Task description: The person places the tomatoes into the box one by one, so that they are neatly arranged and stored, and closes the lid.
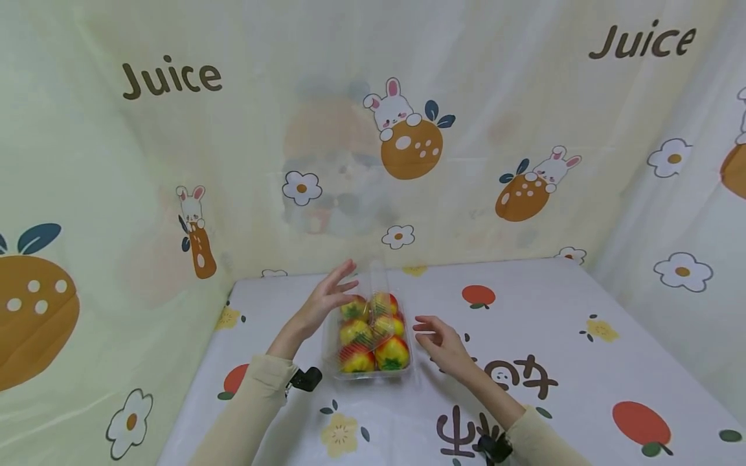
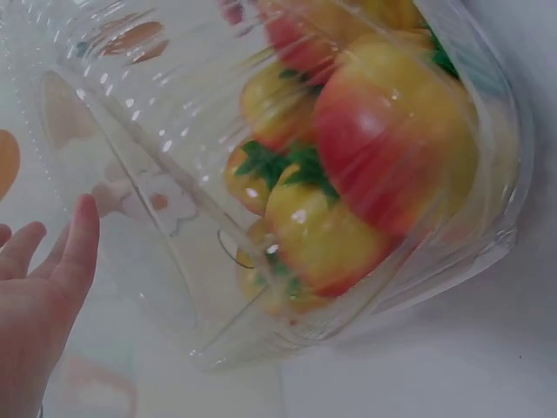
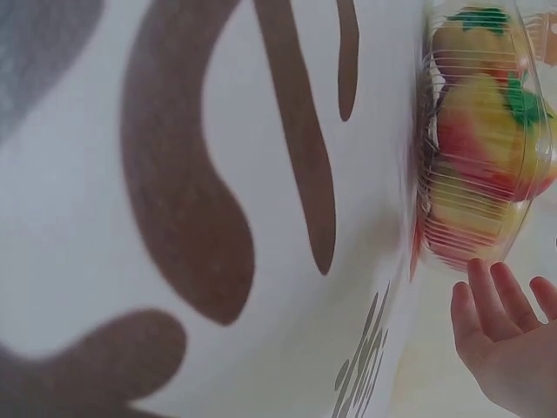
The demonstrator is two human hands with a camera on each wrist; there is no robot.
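A clear plastic clamshell box [image 1: 373,376] stands on the table, holding several red-and-yellow fruits [image 1: 392,353] with green leafy tops. Its transparent lid [image 1: 377,275] is tilted up at the far side, ribbed and shiny in the left wrist view. At the box's left rear, my left hand [image 1: 322,301] is raised with its fingers extended, close to the lid. No object shows in that hand [image 2: 43,305] in the left wrist view. My right hand [image 1: 444,344] hovers just right of the box, fingers loosely bent and holding nothing; its fingertips [image 3: 477,268] appear near the box's ribbed side.
The table is covered by a white cloth [image 1: 344,414] printed with fruit, flowers and dark lettering. Behind it and on both sides hang cream curtains [image 1: 256,129] with rabbits, oranges and "Juice" lettering. Small black devices sit on both wrists.
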